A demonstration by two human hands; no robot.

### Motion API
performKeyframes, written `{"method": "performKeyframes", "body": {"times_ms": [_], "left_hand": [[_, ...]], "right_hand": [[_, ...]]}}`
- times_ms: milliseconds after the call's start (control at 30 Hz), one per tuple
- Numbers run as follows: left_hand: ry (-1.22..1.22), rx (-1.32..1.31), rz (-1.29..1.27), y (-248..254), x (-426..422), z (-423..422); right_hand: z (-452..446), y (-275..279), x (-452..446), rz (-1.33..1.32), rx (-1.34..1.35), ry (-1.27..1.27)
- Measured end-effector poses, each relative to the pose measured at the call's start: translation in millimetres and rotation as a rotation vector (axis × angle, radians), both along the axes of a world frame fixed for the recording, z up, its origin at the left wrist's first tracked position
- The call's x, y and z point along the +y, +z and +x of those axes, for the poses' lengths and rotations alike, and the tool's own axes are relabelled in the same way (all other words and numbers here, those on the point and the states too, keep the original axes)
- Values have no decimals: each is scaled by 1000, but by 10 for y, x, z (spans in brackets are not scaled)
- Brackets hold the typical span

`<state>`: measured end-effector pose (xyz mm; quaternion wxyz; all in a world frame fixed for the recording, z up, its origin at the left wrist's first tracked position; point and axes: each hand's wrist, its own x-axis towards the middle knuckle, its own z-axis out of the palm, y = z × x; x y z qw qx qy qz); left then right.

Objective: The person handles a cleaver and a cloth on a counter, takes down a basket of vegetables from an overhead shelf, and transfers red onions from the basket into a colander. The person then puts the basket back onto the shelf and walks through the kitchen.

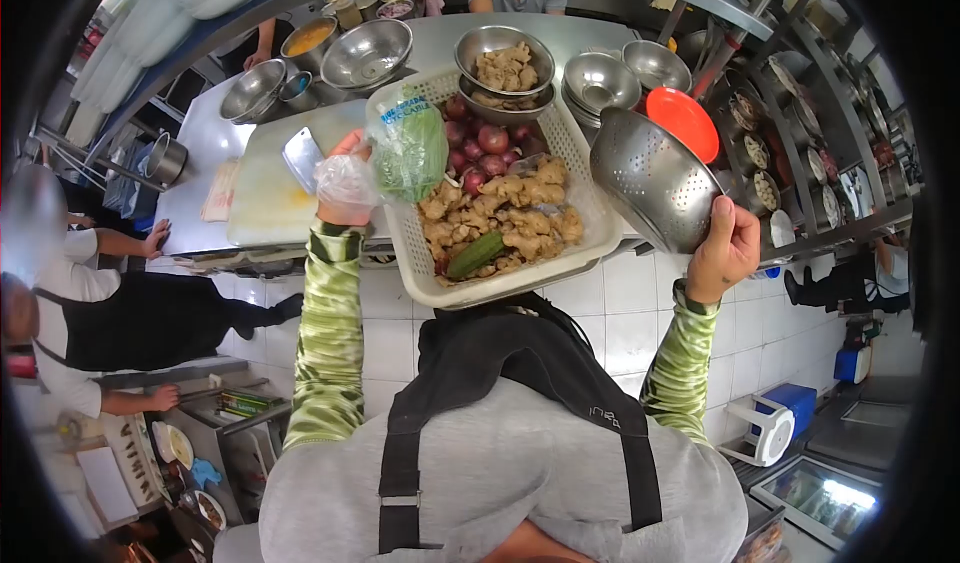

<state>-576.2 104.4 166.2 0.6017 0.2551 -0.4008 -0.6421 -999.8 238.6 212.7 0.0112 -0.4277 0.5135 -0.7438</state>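
Observation:
My left hand (345, 178) is closed at the left side of the white plastic basket (605, 248). It grips a printed clear plastic bag (408, 148) with something leafy green inside, and more crumpled clear plastic (346, 185) covers part of the hand. On the right, my right hand (724, 251) pinches the rim of a metal colander (655, 178), tilted beside the basket. Ginger roots (530, 213), red onions (490, 143) and a ridged green vegetable (475, 255) lie in the basket. A steel bowl of ginger (505, 58) sits on another bowl at its far end.
A cutting board (290, 188) with a cleaver (301, 160) lies left on the steel table (190, 208). Metal bowls (367, 55) stand at the back; a red plate (683, 126) is behind the colander. Other people stand left, behind the table and far right. Shelving (860, 133) borders the right.

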Motion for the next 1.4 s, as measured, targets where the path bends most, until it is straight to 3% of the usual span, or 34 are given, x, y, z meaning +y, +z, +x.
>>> {"method": "performKeyframes", "body": {"times_ms": [200, 367, 400, 633, 733, 800, 833, 900, 967, 1000, 1200, 1400], "left_hand": [[-56, 151, 5, -6, 73, 24], [-110, 268, -32, 48, 144, -35], [-112, 294, -31, 69, 153, -46], [-316, 554, -166, -79, 224, 2], [-342, 695, -102, -242, 167, 13], [-303, 661, 6, -192, 210, 11], [-279, 587, 68, 165, 356, -90], [-215, 447, 111, 316, 393, -165], [-141, 320, 81, 146, 315, -192], [-10, 92, 5, 308, 355, -300], [-71, 335, 94, 248, 304, -241], [-137, 372, -196, 283, 468, -272]], "right_hand": [[114, -55, 36, 92, 144, -7], [501, -15, -90, 63, 994, 330], [589, -44, -76, 115, 1034, 362], [557, -58, -49, 184, 995, 373], [537, -103, -33, 207, 979, 391], [527, -101, -15, 207, 986, 359], [533, -100, -19, 203, 989, 344], [548, -82, 4, 241, 988, 316], [548, -93, 23, 264, 988, 299], [543, -110, 28, 269, 987, 294], [536, -149, 55, 287, 965, 301], [495, -250, 155, 299, 974, 301]]}}
